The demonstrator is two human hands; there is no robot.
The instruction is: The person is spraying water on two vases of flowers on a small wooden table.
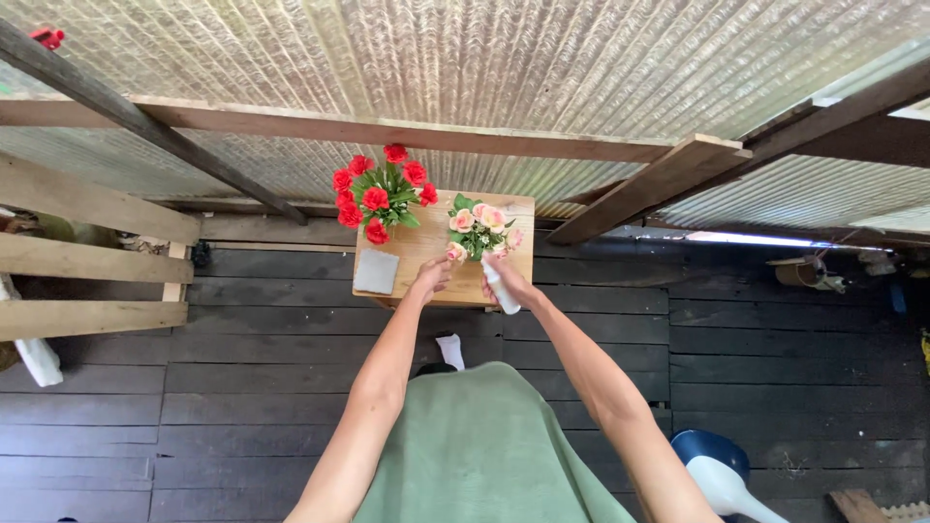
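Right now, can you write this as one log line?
left hand: touching pink flowers | right hand: holding white bottle | red flowers, grey cloth on table

A small square counter [426, 247] of pale wood stands on a floor [262, 378] of dark planks. On the counter's far left corner sits a bunch of red flowers [380, 194] with green leaves. A smaller bunch of pale pink flowers [479, 227] sits right of centre. A flat grey square pad [376, 271] lies at the near left corner.
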